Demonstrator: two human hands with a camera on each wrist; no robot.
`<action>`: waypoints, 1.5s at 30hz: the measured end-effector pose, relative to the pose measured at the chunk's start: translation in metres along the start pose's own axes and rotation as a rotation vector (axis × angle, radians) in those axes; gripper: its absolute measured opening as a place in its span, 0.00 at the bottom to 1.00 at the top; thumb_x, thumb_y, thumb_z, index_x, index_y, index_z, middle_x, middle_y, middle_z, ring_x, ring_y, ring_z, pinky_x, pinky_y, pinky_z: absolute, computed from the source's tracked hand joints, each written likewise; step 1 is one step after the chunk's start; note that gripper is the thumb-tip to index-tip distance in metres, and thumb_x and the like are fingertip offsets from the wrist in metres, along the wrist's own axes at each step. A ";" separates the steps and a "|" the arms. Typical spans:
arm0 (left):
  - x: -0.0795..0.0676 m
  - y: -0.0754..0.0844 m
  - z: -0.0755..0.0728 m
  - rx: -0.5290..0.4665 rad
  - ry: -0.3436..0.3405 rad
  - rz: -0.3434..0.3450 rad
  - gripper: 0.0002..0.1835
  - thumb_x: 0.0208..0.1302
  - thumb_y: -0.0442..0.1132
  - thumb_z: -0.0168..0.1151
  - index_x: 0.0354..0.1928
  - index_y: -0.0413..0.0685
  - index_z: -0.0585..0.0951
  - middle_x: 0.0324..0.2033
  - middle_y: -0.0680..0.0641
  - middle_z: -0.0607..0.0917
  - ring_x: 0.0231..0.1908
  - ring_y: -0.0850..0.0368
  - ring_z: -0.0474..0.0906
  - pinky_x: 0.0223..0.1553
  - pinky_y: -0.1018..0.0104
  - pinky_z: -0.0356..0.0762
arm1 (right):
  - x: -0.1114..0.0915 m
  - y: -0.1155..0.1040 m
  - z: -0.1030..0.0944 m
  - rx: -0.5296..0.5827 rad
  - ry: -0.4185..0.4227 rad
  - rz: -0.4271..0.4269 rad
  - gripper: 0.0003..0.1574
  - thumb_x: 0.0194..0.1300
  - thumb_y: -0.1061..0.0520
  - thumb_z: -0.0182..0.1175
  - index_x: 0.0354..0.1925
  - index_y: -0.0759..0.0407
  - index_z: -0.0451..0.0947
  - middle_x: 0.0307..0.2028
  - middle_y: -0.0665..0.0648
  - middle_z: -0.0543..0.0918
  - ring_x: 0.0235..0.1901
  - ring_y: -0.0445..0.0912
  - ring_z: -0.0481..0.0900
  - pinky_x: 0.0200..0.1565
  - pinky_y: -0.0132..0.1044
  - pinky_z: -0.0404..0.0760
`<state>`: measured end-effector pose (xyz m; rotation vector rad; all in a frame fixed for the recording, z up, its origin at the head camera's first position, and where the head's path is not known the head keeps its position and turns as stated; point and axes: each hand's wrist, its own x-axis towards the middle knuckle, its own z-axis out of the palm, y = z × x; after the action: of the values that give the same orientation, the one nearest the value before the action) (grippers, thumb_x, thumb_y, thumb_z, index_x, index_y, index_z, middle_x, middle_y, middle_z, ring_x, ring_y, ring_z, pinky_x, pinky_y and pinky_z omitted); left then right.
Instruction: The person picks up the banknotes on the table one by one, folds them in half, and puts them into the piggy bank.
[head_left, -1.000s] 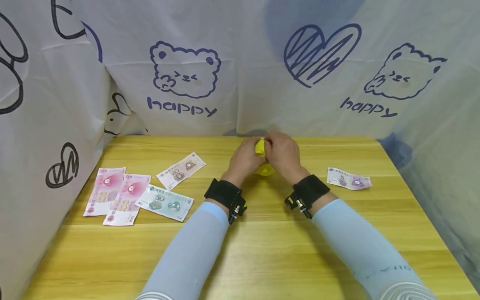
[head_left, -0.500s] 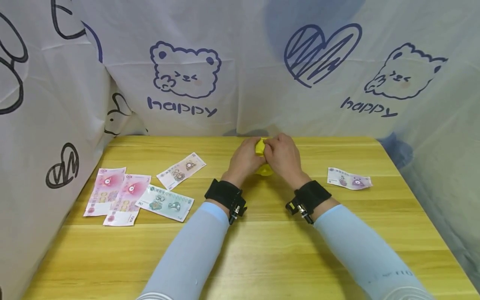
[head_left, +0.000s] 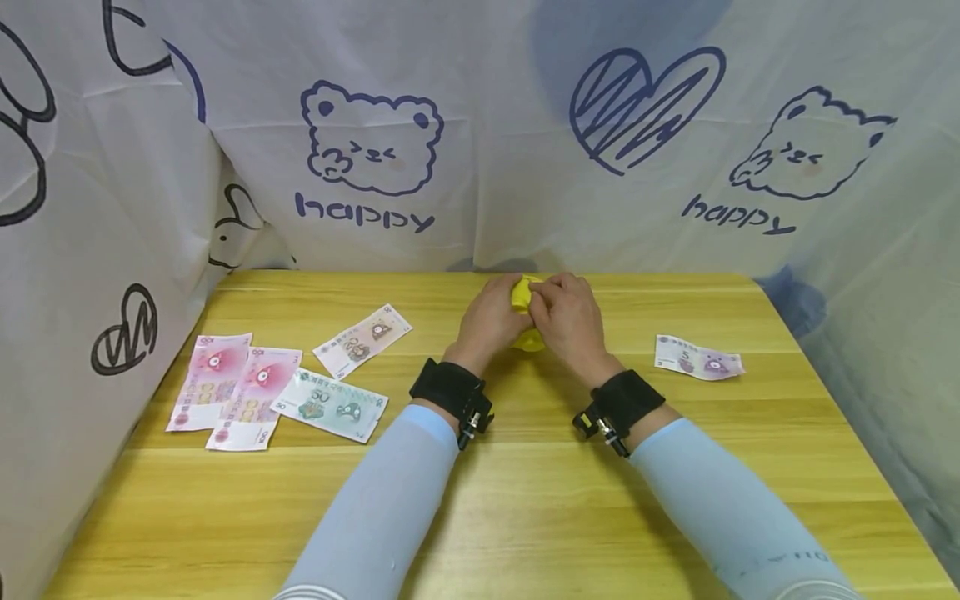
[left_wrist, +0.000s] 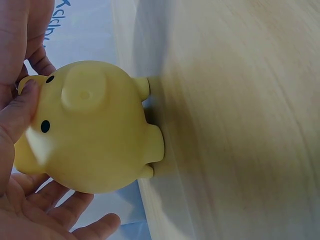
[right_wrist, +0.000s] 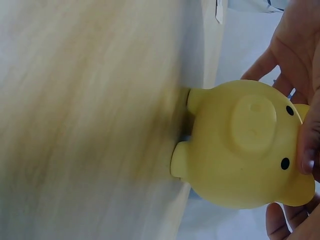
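Observation:
A yellow piggy bank stands on its feet on the table, its snout and black eyes towards me. My left hand holds it from the left: the thumb lies on the front of its head, and the other fingers spread behind it in the left wrist view. My right hand is at the top right of the piggy bank, fingers bent and thumb and forefinger close together on its top. Whatever lies between those right fingertips is hidden, so I cannot tell if they pinch something.
Left on the wooden table lie two overlapping pink 100 notes, a green 50 note and a brownish note. A purple 5 note lies at the right. A printed white cloth hangs behind the table's back edge.
My right hand has shifted slightly right and towards me, its fingers changing their bend on top of the piggy bank. More yellow shows between the hands. My left hand and the notes stay put.

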<state>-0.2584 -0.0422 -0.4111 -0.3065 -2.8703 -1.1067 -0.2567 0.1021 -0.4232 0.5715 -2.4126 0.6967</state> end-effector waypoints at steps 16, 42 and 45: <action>0.000 -0.002 0.004 -0.069 0.005 0.014 0.37 0.57 0.49 0.68 0.67 0.46 0.67 0.60 0.43 0.74 0.54 0.52 0.70 0.57 0.56 0.73 | -0.006 0.000 0.000 0.006 0.055 0.002 0.14 0.66 0.59 0.53 0.40 0.62 0.85 0.39 0.63 0.84 0.40 0.58 0.77 0.42 0.51 0.79; -0.006 0.004 0.004 -0.160 0.005 -0.038 0.44 0.57 0.52 0.69 0.71 0.46 0.60 0.60 0.44 0.74 0.52 0.52 0.72 0.53 0.55 0.76 | -0.028 0.006 -0.015 0.252 -0.001 0.284 0.23 0.73 0.48 0.49 0.56 0.60 0.75 0.50 0.61 0.79 0.43 0.51 0.79 0.43 0.48 0.83; -0.021 0.002 -0.001 -0.187 0.041 -0.049 0.43 0.58 0.53 0.68 0.71 0.48 0.60 0.65 0.44 0.70 0.59 0.51 0.68 0.61 0.53 0.71 | -0.039 0.009 -0.024 0.276 -0.011 0.316 0.25 0.74 0.44 0.47 0.58 0.58 0.73 0.51 0.61 0.79 0.44 0.51 0.78 0.43 0.48 0.83</action>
<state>-0.2377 -0.0452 -0.4116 -0.2191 -2.7581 -1.3763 -0.2228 0.1319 -0.4332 0.2999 -2.4592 1.1752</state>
